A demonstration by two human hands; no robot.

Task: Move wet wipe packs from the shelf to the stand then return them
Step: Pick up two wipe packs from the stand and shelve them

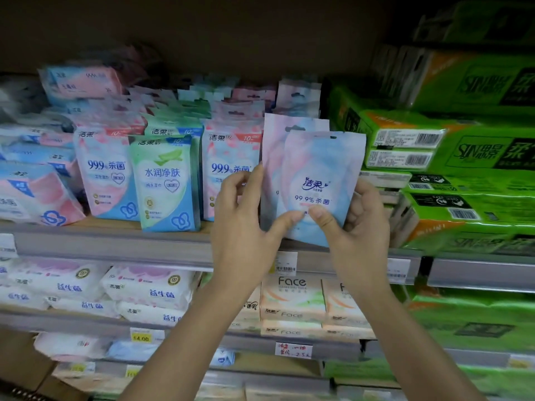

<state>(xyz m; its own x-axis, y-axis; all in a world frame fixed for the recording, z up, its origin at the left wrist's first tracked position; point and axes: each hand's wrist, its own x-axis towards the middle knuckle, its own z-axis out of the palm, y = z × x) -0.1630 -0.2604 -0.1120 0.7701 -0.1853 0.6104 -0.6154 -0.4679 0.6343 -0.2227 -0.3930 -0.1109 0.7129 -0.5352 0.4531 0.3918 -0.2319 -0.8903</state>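
At the shelf [115,244] front, upright pack [318,169] sits between the hands: left hand [243,227] pinches its bottom-left, right hand [362,227] grips its right edge.

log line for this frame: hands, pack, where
left hand: pinches wipe pack | right hand: grips same pack | pack: upright, in front of shelf, second pack behind it

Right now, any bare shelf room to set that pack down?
Only a strip of bare shelf board in front of the pink pack, left of the green aloe pack. Other rows stand tight; green tissue bundles wall the right. The held wet wipe pack hides the slot behind it.
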